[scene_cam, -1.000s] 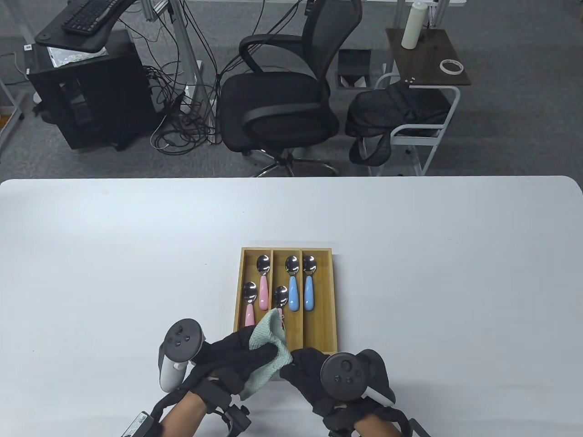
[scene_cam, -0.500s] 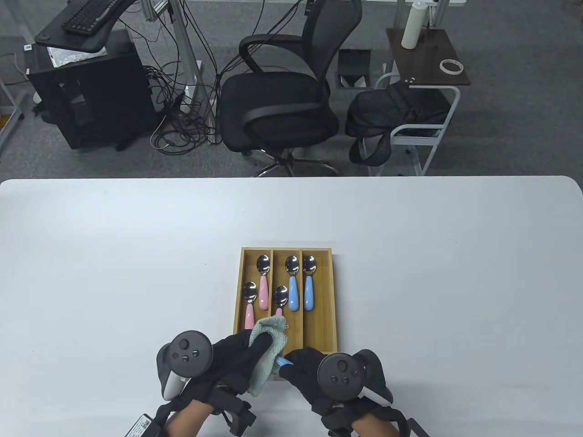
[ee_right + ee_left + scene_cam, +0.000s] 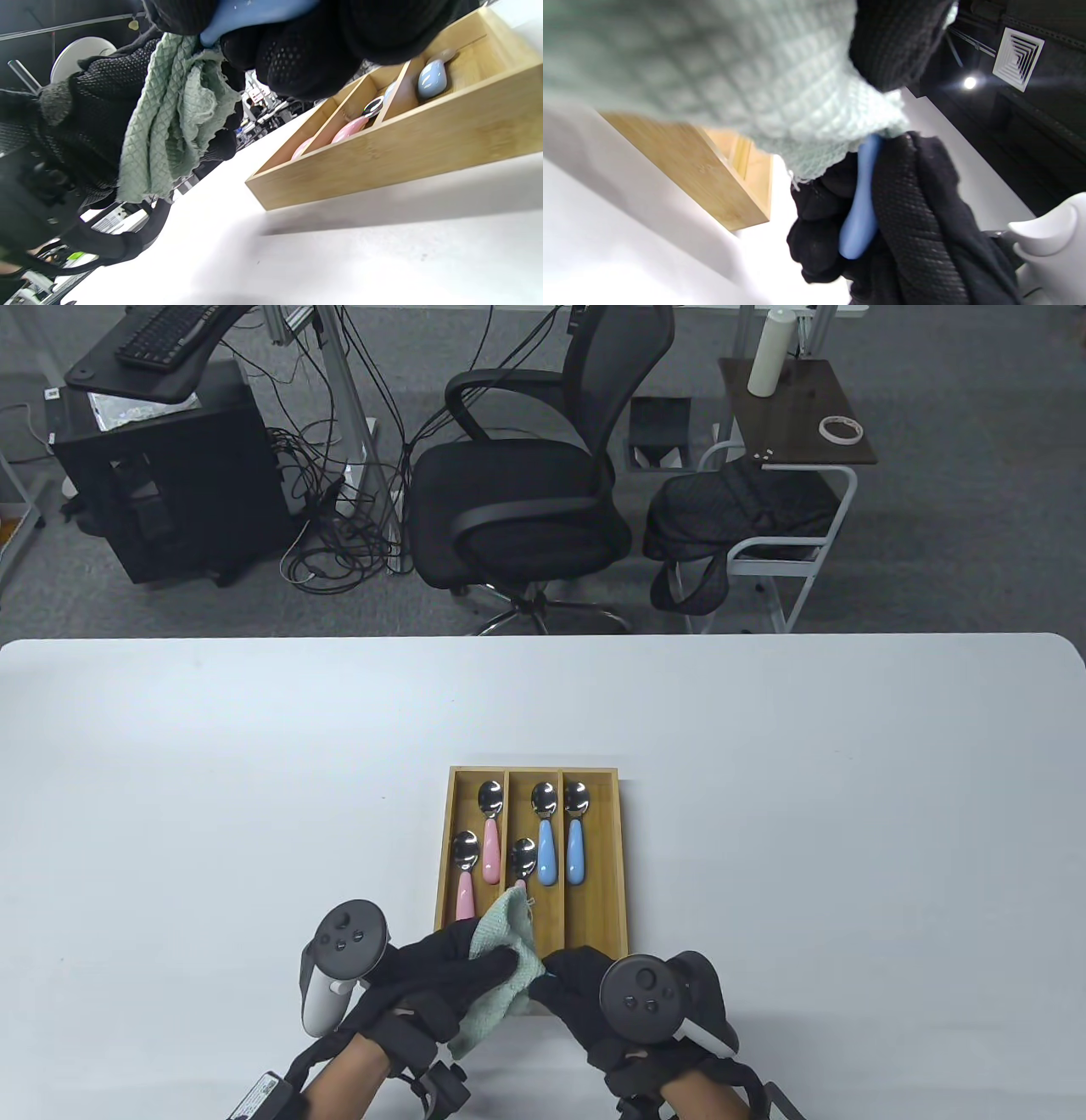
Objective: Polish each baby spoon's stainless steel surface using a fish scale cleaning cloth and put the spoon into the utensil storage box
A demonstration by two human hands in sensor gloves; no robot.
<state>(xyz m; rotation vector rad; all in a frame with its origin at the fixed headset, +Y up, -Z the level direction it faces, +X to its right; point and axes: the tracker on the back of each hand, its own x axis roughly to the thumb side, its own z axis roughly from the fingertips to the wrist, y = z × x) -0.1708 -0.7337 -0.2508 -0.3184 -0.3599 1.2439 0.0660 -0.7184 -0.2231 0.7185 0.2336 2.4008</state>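
The left hand (image 3: 424, 976) grips the green cloth (image 3: 501, 959) and has slid it back over the blue spoon (image 3: 861, 203), so the blue bit that showed a moment ago is hidden. The right hand (image 3: 594, 1001) grips the handle. Rubbing goes on; five spoons lie in the wooden box (image 3: 598, 916).

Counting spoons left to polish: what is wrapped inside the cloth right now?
A blue handle sticks out of the cloth, gripped by the right hand; the left hand holds the cloth. The spoon's bowl is covered, so it cannot be seen.
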